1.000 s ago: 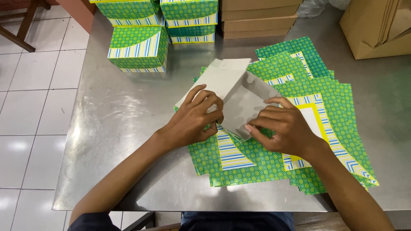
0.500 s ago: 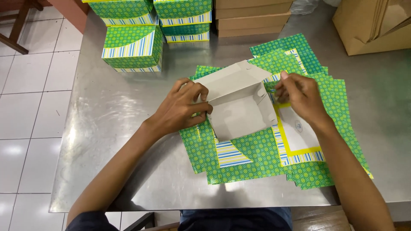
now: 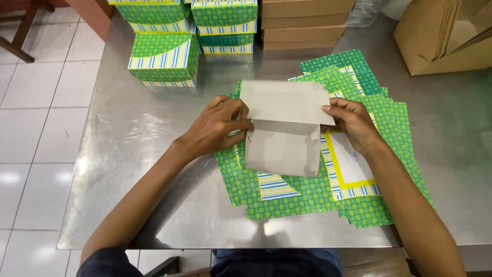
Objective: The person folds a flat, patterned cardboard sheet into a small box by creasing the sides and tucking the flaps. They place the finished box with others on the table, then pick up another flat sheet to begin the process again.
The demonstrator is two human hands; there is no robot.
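Observation:
A half-folded cardboard box, grey on its inside, stands on a spread of flat green patterned box blanks. My left hand grips its left side wall, fingers curled over the edge. My right hand grips its right side, pinching the raised lid flap. The lid flap is tilted up and back, and the box's inside faces me.
Finished green boxes with striped bands are stacked at the far left of the steel table. Plain brown boxes stand at the back, and a brown carton sits far right. A tiled floor lies left.
The flat grey blank has been raised into a box shape. Both hands moved from pressing its middle to holding its two sides, and the lid flap came up.

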